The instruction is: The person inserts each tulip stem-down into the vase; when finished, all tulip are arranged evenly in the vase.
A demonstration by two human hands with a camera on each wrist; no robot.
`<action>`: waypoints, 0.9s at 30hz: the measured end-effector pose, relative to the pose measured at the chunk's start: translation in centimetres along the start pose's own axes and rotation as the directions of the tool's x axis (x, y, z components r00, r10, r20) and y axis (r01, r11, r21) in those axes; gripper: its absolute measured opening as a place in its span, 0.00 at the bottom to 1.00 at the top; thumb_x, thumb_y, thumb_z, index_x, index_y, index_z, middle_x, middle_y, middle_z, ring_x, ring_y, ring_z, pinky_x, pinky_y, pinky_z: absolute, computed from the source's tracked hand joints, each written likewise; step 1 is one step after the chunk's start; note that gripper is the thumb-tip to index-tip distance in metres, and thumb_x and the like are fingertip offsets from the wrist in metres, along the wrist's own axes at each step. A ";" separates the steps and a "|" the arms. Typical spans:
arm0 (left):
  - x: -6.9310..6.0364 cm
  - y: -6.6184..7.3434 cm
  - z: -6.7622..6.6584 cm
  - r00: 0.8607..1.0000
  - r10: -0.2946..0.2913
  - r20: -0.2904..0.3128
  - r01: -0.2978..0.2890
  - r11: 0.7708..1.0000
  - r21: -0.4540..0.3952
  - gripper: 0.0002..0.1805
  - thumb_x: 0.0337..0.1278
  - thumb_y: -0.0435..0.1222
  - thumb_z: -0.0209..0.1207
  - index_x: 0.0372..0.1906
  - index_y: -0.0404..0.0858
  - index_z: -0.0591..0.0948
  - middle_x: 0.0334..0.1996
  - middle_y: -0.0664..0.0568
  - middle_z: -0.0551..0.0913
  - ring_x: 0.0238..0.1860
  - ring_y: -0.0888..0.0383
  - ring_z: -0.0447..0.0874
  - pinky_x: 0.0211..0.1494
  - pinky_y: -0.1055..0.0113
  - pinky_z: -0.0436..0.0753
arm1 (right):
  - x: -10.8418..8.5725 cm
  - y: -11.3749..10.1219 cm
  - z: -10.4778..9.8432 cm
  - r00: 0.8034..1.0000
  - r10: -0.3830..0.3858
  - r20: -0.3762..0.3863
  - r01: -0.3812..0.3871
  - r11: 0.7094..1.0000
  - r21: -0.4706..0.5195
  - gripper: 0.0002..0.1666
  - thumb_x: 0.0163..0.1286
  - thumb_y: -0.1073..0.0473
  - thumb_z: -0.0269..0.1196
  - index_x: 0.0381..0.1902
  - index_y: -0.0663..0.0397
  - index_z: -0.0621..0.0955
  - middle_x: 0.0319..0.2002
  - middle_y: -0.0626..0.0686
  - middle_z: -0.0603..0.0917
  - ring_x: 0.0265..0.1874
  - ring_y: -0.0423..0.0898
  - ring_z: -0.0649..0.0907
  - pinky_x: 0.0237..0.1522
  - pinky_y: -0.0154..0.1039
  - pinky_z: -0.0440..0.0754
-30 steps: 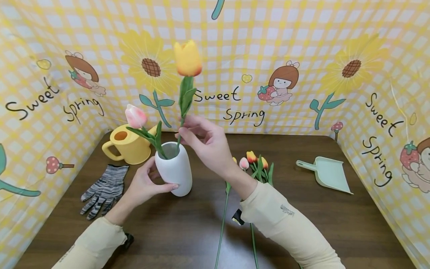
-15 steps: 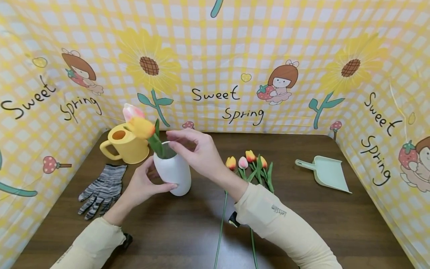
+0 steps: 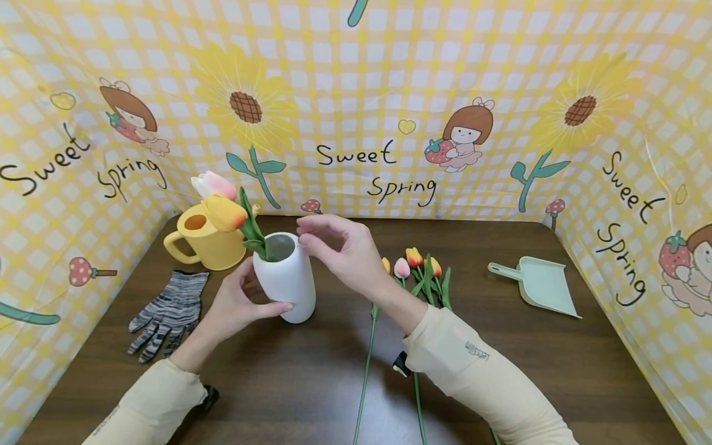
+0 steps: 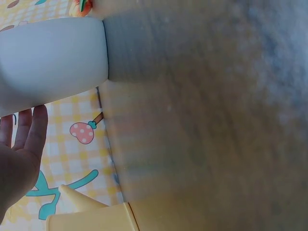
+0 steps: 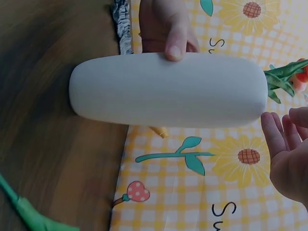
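Vase (image 3: 286, 290) is upright on the worktop (image 3: 289, 383), left hand (image 3: 236, 304) clamped round its side with the thumb in front. Right hand (image 3: 347, 250) is up by the rim, thumb and fingers apart, can't really tell if it's touching. Pink tulip (image 3: 214, 184) and yellow tulip (image 3: 224, 213) are both in there, leaning left by the watering can (image 3: 228, 252). Loose tulips (image 3: 428, 281) lie to the right, striped glove (image 3: 172, 315) left, dustpan (image 3: 547, 285) far right.

White vase (image 3: 293, 279): smooth, tall, rounded, standing upright on the desk (image 3: 300, 383) | yellow tulip (image 3: 224, 212): bloom orange at its base, leaning left past the rim | pink tulip (image 3: 211, 184): whitish-pink bloom just behind (stem mostly hidden), leaning likewise
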State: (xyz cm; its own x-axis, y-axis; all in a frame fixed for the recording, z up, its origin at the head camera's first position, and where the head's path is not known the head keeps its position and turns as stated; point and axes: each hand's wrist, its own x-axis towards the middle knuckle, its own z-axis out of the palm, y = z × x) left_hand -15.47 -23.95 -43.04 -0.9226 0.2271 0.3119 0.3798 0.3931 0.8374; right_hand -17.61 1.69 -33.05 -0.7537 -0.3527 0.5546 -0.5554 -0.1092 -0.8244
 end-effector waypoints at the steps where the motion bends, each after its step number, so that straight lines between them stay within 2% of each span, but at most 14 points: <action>1: 0.0 0.0 0.0 1.000 0.000 -0.001 0.000 1.000 0.000 0.49 0.38 0.33 0.82 0.70 0.49 0.71 0.55 0.57 0.82 0.53 0.59 0.83 0.53 0.69 0.82 | -0.1 0.1 -0.2 1.000 0.002 0.000 -0.002 1.000 0.008 0.13 0.69 0.68 0.67 0.51 0.65 0.84 0.45 0.56 0.88 0.40 0.52 0.88 0.44 0.46 0.87; 3: 0.0 -0.1 0.0 1.000 -0.001 -0.001 0.001 1.000 -0.005 0.49 0.37 0.33 0.82 0.70 0.50 0.71 0.55 0.57 0.82 0.53 0.58 0.83 0.53 0.68 0.83 | -0.4 0.3 -0.8 1.000 0.004 -0.003 -0.004 1.000 0.025 0.14 0.69 0.69 0.67 0.51 0.66 0.83 0.45 0.57 0.88 0.38 0.52 0.88 0.43 0.47 0.88; 6: 0.0 -0.1 0.0 1.000 0.001 -0.002 -0.001 1.000 -0.007 0.50 0.36 0.33 0.83 0.70 0.51 0.71 0.55 0.56 0.83 0.53 0.58 0.83 0.52 0.69 0.83 | -1.0 0.7 -2.0 1.000 0.012 -0.011 -0.012 1.000 0.000 0.14 0.70 0.69 0.66 0.52 0.64 0.83 0.44 0.57 0.88 0.38 0.49 0.88 0.43 0.46 0.88; 9: 0.1 -0.1 0.0 1.000 -0.002 -0.002 0.002 1.000 -0.010 0.51 0.35 0.34 0.84 0.69 0.53 0.72 0.55 0.56 0.83 0.53 0.57 0.83 0.52 0.69 0.83 | -1.7 1.3 -3.5 0.999 0.035 -0.004 -0.035 0.999 -0.014 0.15 0.70 0.69 0.66 0.54 0.65 0.83 0.44 0.59 0.87 0.39 0.52 0.88 0.42 0.46 0.88; 13: 0.1 0.0 0.0 1.000 -0.005 -0.002 0.005 1.000 -0.015 0.51 0.34 0.34 0.84 0.69 0.55 0.71 0.55 0.57 0.83 0.53 0.56 0.83 0.52 0.68 0.83 | -3.4 1.8 -5.9 0.995 0.101 0.024 -0.099 0.994 -0.046 0.17 0.71 0.70 0.65 0.57 0.63 0.81 0.45 0.60 0.86 0.39 0.58 0.87 0.39 0.47 0.88; 16: 0.2 0.1 -0.2 1.000 -0.004 -0.003 0.004 1.000 -0.016 0.51 0.34 0.34 0.84 0.69 0.55 0.72 0.55 0.58 0.82 0.53 0.56 0.83 0.52 0.69 0.83 | -5.1 2.0 -8.0 0.985 0.167 0.040 -0.162 0.981 -0.111 0.19 0.71 0.68 0.65 0.59 0.62 0.80 0.46 0.58 0.87 0.38 0.58 0.88 0.36 0.48 0.88; 20: 0.3 0.1 -0.3 1.000 -0.005 -0.005 0.005 1.000 -0.011 0.50 0.35 0.34 0.84 0.69 0.55 0.72 0.55 0.58 0.83 0.53 0.57 0.83 0.53 0.69 0.83 | -7.7 1.9 -11.2 0.965 0.261 0.028 -0.249 0.942 -0.227 0.23 0.70 0.66 0.67 0.62 0.59 0.79 0.46 0.58 0.86 0.35 0.55 0.88 0.32 0.47 0.88; 27: 0.0 0.1 -0.1 1.000 -0.008 0.005 0.008 1.000 -0.006 0.48 0.39 0.33 0.82 0.70 0.50 0.72 0.55 0.56 0.83 0.54 0.58 0.83 0.54 0.68 0.82 | -13.1 1.9 -16.4 0.895 0.443 -0.047 -0.433 0.839 -0.330 0.20 0.70 0.62 0.69 0.57 0.60 0.81 0.43 0.61 0.86 0.35 0.56 0.87 0.31 0.48 0.88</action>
State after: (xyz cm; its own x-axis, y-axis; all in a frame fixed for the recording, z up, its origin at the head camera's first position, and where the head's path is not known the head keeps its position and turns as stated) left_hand -15.42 -24.03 -42.88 -0.9253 0.2279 0.3031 0.3719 0.3897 0.8425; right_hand -14.58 21.33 -40.04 -0.9374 -0.3205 0.1362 -0.2558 0.3681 -0.8939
